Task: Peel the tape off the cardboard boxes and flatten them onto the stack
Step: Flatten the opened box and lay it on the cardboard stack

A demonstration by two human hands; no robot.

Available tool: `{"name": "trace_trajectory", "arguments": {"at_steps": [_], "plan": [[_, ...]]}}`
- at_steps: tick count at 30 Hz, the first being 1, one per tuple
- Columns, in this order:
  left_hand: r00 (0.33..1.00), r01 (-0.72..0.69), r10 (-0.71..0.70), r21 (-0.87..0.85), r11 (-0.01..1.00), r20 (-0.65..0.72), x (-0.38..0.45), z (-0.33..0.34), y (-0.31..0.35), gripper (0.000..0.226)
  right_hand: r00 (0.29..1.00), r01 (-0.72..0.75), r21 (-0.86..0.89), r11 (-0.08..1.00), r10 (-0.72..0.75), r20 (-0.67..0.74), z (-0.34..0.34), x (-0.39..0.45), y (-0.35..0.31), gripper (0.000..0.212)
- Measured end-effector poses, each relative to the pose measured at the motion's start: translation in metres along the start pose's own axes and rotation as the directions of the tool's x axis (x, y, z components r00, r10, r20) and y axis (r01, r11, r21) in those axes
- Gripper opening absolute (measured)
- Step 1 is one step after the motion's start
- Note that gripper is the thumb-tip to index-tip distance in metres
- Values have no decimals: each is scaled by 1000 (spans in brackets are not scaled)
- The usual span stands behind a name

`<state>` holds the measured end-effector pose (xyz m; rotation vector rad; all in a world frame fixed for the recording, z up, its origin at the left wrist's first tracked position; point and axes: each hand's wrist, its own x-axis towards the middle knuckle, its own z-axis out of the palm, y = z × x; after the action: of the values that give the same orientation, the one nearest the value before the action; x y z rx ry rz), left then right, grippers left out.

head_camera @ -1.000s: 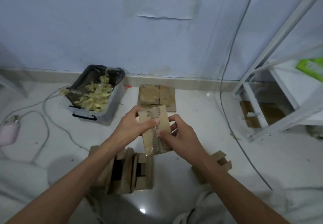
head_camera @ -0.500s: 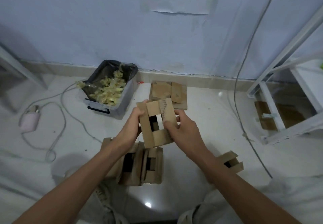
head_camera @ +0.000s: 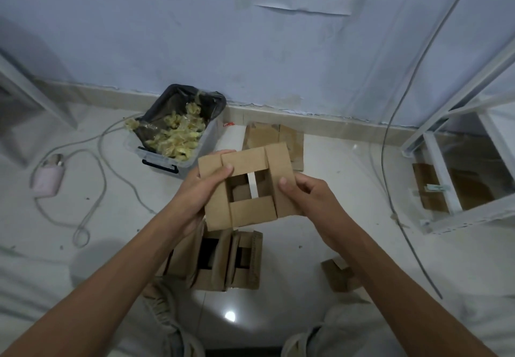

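I hold a small brown cardboard box [head_camera: 252, 212] in mid-air with its four flaps spread open, so the floor shows through its middle. My left hand [head_camera: 199, 198] grips its left side, thumb on the top flap. My right hand [head_camera: 309, 200] grips its right flap, thumb on top. No tape shows on the box. A stack of flattened cardboard [head_camera: 289, 136] lies on the floor by the wall, just beyond the box.
A clear bin [head_camera: 178, 136] lined with a black bag holds crumpled yellowish tape at back left. Other small boxes [head_camera: 223, 262] stand on the floor under my hands; another [head_camera: 338, 273] lies at right. Cables, a pink charger [head_camera: 48, 177] and a white shelf frame [head_camera: 457, 161] flank the space.
One second ago I was pinching tape on the closed box. Now the tape is gone from view, the flaps are spread open, and the view has tilted downward.
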<state>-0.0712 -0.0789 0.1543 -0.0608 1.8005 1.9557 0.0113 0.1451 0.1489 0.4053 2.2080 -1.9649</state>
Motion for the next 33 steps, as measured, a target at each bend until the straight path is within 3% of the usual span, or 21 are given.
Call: {"name": "trace_trajectory", "arguments": {"at_steps": [4,6,8,10,12,15,18,24,26,29,33], "plan": [[1000,26,-25,40,999,-14,6,-3,3,30,998,-13,-48,999,10,-56,3,4,4,41],[999,-7,12,143,990,-37,9,-1,0,28,985,36,-309,950,-86,-150,10,8,6,61],[998,-51,59,286,957,-20,10,4,-6,26,948,88,-688,720,-273,-164,16,11,13,90],[997,-71,63,383,921,34,11,11,-13,27,924,109,-888,447,-374,-75,20,10,11,98],[994,-86,43,459,884,102,10,16,-18,35,931,115,-954,278,-365,6,21,8,6,82],[984,-103,9,519,849,180,8,18,-19,48,953,144,-976,164,-288,92,19,8,1,51],[987,-67,-26,545,836,160,14,9,-15,56,964,140,-964,225,-255,81,19,10,0,39],[993,109,-45,698,708,-110,20,5,-27,69,948,-60,-861,505,-241,-208,-1,17,10,40],[975,220,-143,649,729,-170,21,10,-37,70,917,-41,-822,568,-306,-257,0,18,10,41],[939,341,-278,441,830,-203,15,19,-37,69,899,14,-786,618,-352,-261,12,16,11,38],[961,215,-40,650,728,-274,17,11,-34,58,904,62,-763,644,-361,-231,19,18,15,41]]}}
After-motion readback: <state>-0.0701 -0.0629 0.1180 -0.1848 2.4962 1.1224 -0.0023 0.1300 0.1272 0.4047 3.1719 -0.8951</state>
